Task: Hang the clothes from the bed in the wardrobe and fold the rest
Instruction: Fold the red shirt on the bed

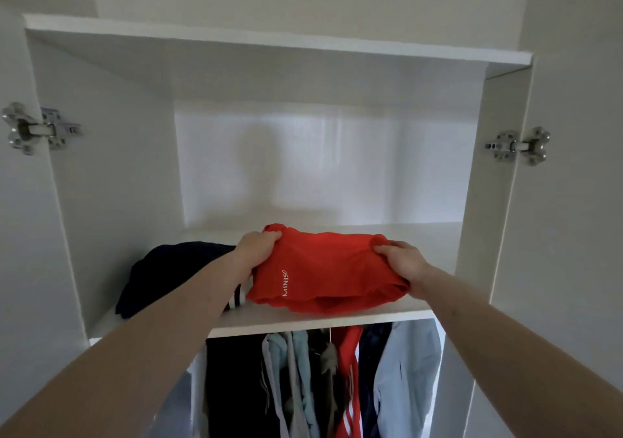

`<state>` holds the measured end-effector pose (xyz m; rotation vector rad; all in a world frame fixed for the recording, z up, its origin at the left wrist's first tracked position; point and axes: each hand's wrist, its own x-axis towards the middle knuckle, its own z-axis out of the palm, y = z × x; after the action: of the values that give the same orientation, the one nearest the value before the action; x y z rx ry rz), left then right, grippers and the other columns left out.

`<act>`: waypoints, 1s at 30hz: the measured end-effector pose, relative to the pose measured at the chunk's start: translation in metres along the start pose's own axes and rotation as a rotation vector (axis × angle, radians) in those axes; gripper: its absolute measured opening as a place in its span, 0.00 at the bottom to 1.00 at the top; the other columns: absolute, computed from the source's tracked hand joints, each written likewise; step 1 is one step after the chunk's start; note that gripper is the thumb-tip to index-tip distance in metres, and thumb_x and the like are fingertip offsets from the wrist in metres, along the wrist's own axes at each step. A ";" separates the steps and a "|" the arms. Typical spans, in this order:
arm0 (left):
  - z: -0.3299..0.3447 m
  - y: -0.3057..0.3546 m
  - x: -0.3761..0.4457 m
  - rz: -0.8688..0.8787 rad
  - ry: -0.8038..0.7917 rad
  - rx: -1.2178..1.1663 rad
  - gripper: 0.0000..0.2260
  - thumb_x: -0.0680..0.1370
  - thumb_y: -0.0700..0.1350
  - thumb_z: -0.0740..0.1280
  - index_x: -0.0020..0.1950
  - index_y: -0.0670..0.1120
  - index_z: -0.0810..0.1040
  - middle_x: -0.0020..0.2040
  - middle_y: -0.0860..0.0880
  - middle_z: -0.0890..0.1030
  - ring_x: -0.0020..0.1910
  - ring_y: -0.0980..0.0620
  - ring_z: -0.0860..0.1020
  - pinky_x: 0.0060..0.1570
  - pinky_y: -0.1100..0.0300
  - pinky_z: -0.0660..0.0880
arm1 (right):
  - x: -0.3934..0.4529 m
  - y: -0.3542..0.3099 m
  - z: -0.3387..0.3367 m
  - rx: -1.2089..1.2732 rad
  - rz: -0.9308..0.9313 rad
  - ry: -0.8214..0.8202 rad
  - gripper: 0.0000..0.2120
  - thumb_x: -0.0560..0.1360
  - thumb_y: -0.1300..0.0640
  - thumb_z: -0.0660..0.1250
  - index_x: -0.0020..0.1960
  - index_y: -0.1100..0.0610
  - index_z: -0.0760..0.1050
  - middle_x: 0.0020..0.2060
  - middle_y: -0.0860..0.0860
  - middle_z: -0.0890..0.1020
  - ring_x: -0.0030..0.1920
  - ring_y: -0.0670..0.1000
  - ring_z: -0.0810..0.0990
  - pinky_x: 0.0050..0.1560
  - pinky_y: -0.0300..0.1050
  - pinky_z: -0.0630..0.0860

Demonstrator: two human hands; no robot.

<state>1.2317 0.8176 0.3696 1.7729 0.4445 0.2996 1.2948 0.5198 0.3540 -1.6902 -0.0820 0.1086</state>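
I see left hand and right hand both clutching the folded red fabric garment by its ends, on the white wardrobe shelf. Dark navy bundle just left, probably touching. Hung clothes below shelf.

The folded cloth garment on the shelf is bright red, with small white letters on its left part. Beside it, the crumpled dark garment is navy blue, and it has white stripes near its right edge. The wardrobe of smooth panels is white, and its shelf board is white too. The metal door hinges are silver. Below the shelf, the hanging clothes are black, pale grey-blue, red with white stripes, dark navy and light blue.
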 end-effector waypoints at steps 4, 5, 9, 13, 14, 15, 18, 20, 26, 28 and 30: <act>-0.002 -0.015 0.065 0.088 0.038 0.396 0.25 0.80 0.58 0.64 0.70 0.42 0.73 0.62 0.44 0.78 0.55 0.44 0.78 0.52 0.55 0.72 | 0.059 0.008 0.026 -0.102 -0.002 0.033 0.26 0.80 0.56 0.70 0.76 0.59 0.70 0.65 0.59 0.80 0.59 0.58 0.81 0.61 0.51 0.79; -0.004 -0.018 0.072 0.106 0.040 0.521 0.27 0.81 0.59 0.63 0.72 0.42 0.70 0.65 0.42 0.77 0.59 0.43 0.78 0.53 0.54 0.72 | 0.065 0.010 0.032 -0.167 -0.015 0.047 0.26 0.80 0.55 0.70 0.76 0.57 0.71 0.67 0.59 0.79 0.61 0.57 0.80 0.63 0.51 0.78; -0.007 -0.030 0.087 0.412 0.132 1.020 0.30 0.82 0.59 0.61 0.79 0.45 0.62 0.75 0.42 0.67 0.71 0.40 0.69 0.67 0.47 0.71 | 0.077 0.031 0.061 -0.545 -0.230 0.138 0.23 0.80 0.52 0.68 0.75 0.52 0.73 0.70 0.53 0.77 0.68 0.55 0.77 0.69 0.44 0.69; 0.005 -0.038 0.080 0.469 -0.246 1.099 0.32 0.81 0.67 0.55 0.81 0.54 0.61 0.81 0.49 0.63 0.78 0.45 0.63 0.76 0.45 0.62 | 0.071 0.059 0.079 -0.858 -0.391 0.111 0.21 0.82 0.44 0.63 0.72 0.48 0.77 0.75 0.48 0.73 0.74 0.52 0.72 0.76 0.48 0.66; 0.009 -0.043 0.079 0.417 -0.337 1.162 0.34 0.80 0.69 0.52 0.83 0.54 0.59 0.82 0.49 0.61 0.80 0.44 0.60 0.78 0.44 0.59 | 0.070 0.065 0.080 -0.930 -0.388 0.099 0.22 0.83 0.42 0.61 0.74 0.46 0.74 0.77 0.46 0.70 0.76 0.52 0.69 0.77 0.50 0.64; 0.012 -0.048 0.078 0.390 -0.383 1.226 0.35 0.80 0.70 0.49 0.84 0.54 0.56 0.83 0.48 0.58 0.81 0.44 0.57 0.79 0.43 0.55 | 0.068 0.069 0.080 -0.964 -0.370 0.085 0.23 0.83 0.40 0.59 0.76 0.45 0.71 0.79 0.46 0.67 0.77 0.53 0.66 0.78 0.52 0.62; 0.014 -0.052 0.074 0.354 -0.396 1.309 0.36 0.81 0.70 0.44 0.85 0.54 0.47 0.85 0.48 0.49 0.83 0.42 0.47 0.81 0.40 0.44 | 0.059 0.070 0.075 -0.943 -0.358 0.042 0.27 0.84 0.39 0.58 0.81 0.45 0.64 0.82 0.46 0.60 0.80 0.53 0.60 0.80 0.52 0.57; 0.014 -0.045 0.065 0.395 -0.341 1.333 0.34 0.82 0.68 0.44 0.85 0.54 0.44 0.85 0.47 0.45 0.83 0.41 0.42 0.80 0.39 0.39 | 0.045 0.069 0.069 -0.915 -0.381 0.055 0.29 0.84 0.39 0.58 0.82 0.45 0.61 0.83 0.47 0.58 0.81 0.53 0.57 0.81 0.53 0.54; 0.047 -0.027 -0.025 0.826 -0.303 1.010 0.25 0.85 0.58 0.54 0.82 0.58 0.56 0.84 0.52 0.54 0.83 0.45 0.48 0.81 0.41 0.42 | -0.061 0.080 0.014 -0.602 -0.391 0.235 0.26 0.82 0.41 0.63 0.79 0.40 0.65 0.80 0.39 0.61 0.80 0.42 0.59 0.78 0.44 0.59; 0.073 -0.031 -0.075 0.926 -0.380 0.902 0.23 0.85 0.56 0.56 0.81 0.57 0.61 0.82 0.54 0.58 0.83 0.47 0.50 0.81 0.44 0.43 | -0.118 0.093 -0.018 -0.597 -0.380 0.315 0.26 0.82 0.47 0.67 0.78 0.43 0.67 0.79 0.41 0.66 0.78 0.42 0.63 0.77 0.40 0.60; 0.100 -0.040 -0.127 1.043 -0.433 0.787 0.21 0.84 0.54 0.60 0.78 0.54 0.66 0.78 0.54 0.64 0.80 0.50 0.57 0.80 0.51 0.47 | -0.185 0.109 -0.048 -0.625 -0.336 0.377 0.26 0.81 0.50 0.69 0.77 0.45 0.69 0.77 0.43 0.69 0.77 0.43 0.67 0.77 0.42 0.63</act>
<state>1.1559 0.6823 0.3105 2.6455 -0.8364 0.4760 1.1163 0.4370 0.2559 -2.2604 -0.1241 -0.5375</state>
